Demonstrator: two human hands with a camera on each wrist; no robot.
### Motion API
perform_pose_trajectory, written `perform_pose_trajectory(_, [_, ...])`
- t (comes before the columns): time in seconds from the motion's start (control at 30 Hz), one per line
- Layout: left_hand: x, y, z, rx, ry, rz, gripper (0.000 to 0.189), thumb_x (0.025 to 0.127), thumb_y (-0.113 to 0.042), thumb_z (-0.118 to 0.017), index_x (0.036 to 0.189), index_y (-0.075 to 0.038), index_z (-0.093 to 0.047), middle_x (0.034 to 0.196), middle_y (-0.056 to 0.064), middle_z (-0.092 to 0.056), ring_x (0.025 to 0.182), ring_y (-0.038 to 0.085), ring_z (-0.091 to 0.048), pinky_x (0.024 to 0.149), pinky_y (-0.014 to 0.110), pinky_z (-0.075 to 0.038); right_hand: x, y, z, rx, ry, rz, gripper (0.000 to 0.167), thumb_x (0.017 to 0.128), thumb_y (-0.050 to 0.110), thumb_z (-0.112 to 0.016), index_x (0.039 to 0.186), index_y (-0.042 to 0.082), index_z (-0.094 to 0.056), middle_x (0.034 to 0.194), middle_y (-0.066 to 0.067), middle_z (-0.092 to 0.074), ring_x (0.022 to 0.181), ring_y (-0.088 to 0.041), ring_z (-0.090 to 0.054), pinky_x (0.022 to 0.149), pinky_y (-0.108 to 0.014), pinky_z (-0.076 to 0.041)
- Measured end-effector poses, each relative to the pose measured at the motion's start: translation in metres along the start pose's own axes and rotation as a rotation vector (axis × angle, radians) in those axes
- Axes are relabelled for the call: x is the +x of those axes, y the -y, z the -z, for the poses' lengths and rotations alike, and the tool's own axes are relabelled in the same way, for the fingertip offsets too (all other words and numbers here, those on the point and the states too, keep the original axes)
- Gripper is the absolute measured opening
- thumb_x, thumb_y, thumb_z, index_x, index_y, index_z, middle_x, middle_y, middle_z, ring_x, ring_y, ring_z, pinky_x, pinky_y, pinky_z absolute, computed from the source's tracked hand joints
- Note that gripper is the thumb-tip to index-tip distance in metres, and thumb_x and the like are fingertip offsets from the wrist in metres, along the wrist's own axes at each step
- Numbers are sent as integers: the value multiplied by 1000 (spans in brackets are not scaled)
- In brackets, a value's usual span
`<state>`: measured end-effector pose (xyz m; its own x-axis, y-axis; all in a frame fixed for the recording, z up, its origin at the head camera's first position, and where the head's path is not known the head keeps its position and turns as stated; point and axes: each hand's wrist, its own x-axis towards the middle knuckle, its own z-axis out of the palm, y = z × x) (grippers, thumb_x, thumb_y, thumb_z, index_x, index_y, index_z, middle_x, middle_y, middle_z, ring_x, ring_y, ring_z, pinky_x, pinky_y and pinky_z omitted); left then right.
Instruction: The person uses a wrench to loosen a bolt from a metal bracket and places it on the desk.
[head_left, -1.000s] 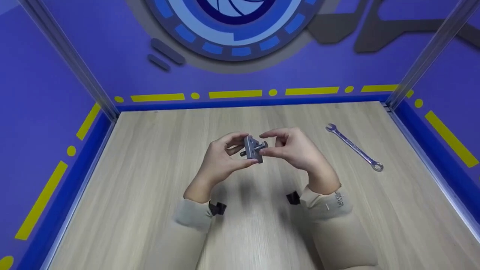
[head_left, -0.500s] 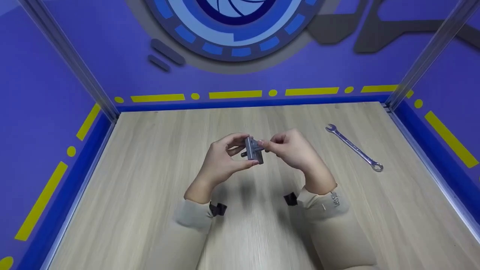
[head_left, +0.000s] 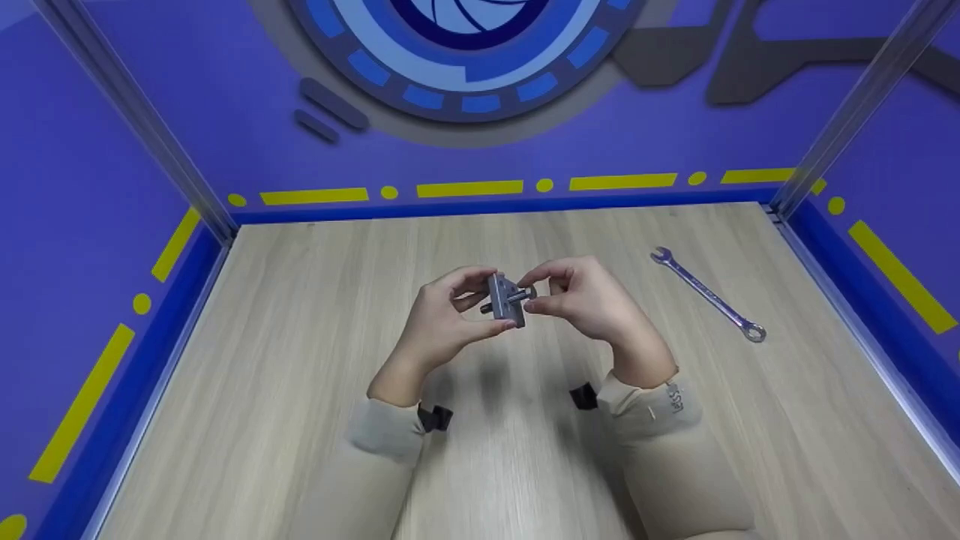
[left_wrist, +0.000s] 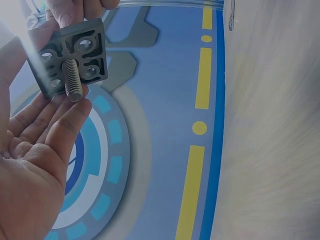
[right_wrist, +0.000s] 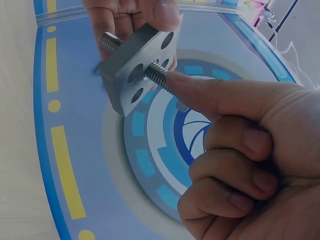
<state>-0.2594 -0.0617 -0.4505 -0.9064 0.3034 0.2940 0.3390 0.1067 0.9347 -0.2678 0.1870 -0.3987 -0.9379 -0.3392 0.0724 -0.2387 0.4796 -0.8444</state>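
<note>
A small grey square metal plate (head_left: 496,300) with holes in its corners is held up off the table. My left hand (head_left: 444,319) grips it by opposite edges, thumb below and fingers above. A threaded bolt (left_wrist: 73,84) runs through the plate's middle, its threaded end sticking out on the left hand's side. My right hand (head_left: 596,304) has thumb and index finger around the bolt near its head, with the other fingers curled in. In the right wrist view, one finger lies against the bolt's thread (right_wrist: 156,75), and the head is mostly hidden behind it.
A combination wrench (head_left: 709,295) lies slanted on the wooden table (head_left: 300,360), right of the hands. Blue-purple panels (head_left: 480,161) with yellow marks rise at the back and both sides. Black wrist mounts (head_left: 435,418) show by the sleeves.
The right thumb and fingers closed over the bolt half a second ago, then spread to either side of it, so its head shows again. The left hand and plate stay almost still.
</note>
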Motion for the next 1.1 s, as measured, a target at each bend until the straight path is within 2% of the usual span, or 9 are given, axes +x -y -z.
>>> perform_pose_trajectory(0.13, [0, 0, 0, -3, 1, 2, 71, 84, -8, -101, 148, -3, -69, 143, 15, -75, 136, 29, -74, 118, 27, -60, 1, -1, 1, -2, -10, -13, 34, 93, 16, -92, 126, 7, -85, 65, 9, -48, 58, -9, -42, 53, -22, -34])
perform_pose_trajectory(0.2, [0, 0, 0, -7, -3, -1, 71, 84, -7, -101, 147, -3, -69, 142, 15, -75, 136, 30, -74, 118, 27, -60, 2, -2, 1, -10, -32, -29, 32, 98, 25, -89, 124, 8, -85, 69, 11, -56, 64, -10, -49, 60, -23, -41])
perform_pose_trajectory(0.27, [0, 1, 0, -9, -7, -6, 71, 83, -7, -102, 147, -2, -70, 142, 15, -75, 136, 30, -74, 118, 27, -60, 3, -2, 0, -28, -54, -60, 31, 103, 37, -84, 116, 9, -87, 70, 11, -56, 67, -12, -50, 64, -27, -42])
perform_pose_trajectory(0.33, [1, 2, 0, -13, -10, -13, 72, 82, -6, -102, 147, -2, -70, 141, 15, -75, 136, 30, -74, 118, 27, -60, 3, -3, -2, -54, -62, -89, 39, 108, 45, -76, 104, 8, -88, 68, 12, -54, 69, -14, -49, 66, -30, -42])
perform_pose_trajectory(0.43, [0, 1, -1, -14, -7, -21, 72, 82, -7, -102, 146, -2, -70, 140, 15, -76, 135, 30, -75, 118, 27, -60, 4, -3, -4, -86, -48, -118, 51, 111, 51, -71, 88, 7, -86, 61, 10, -42, 63, -16, -38, 59, -30, -32])
perform_pose_trajectory(0.57, [0, 0, 0, -10, 3, -19, 71, 83, -6, -102, 147, -1, -70, 141, 15, -75, 134, 29, -75, 119, 30, -60, 5, -2, -4, -91, -21, -105, 49, 110, 47, -73, 84, 7, -85, 59, 11, -41, 59, -13, -34, 54, -26, -25])
perform_pose_trajectory(0.77, [3, -3, 2, 1, 2, -11, 71, 83, -5, -101, 147, -2, -70, 142, 14, -75, 136, 28, -74, 119, 31, -60, 4, 0, 0, -37, -7, -29, 22, 100, 26, -87, 104, 5, -87, 64, 10, -50, 60, -10, -42, 55, -23, -35])
perform_pose_trajectory(0.93, [7, -4, 2, -7, 2, -10, 70, 83, -5, -101, 146, -3, -70, 141, 13, -76, 136, 27, -75, 119, 30, -60, 3, 4, 3, -24, -15, -6, 22, 94, 11, -90, 114, 5, -86, 63, 8, -46, 56, -8, -41, 50, -23, -32])
perform_pose_trajectory(1.1, [0, -1, 2, -24, 1, 13, 70, 83, -5, -101, 146, -2, -70, 141, 13, -75, 136, 27, -74, 119, 29, -60, 1, 1, -2, -22, -7, -7, 23, 92, 3, -89, 115, 7, -87, 63, 9, -46, 56, -8, -42, 51, -22, -34])
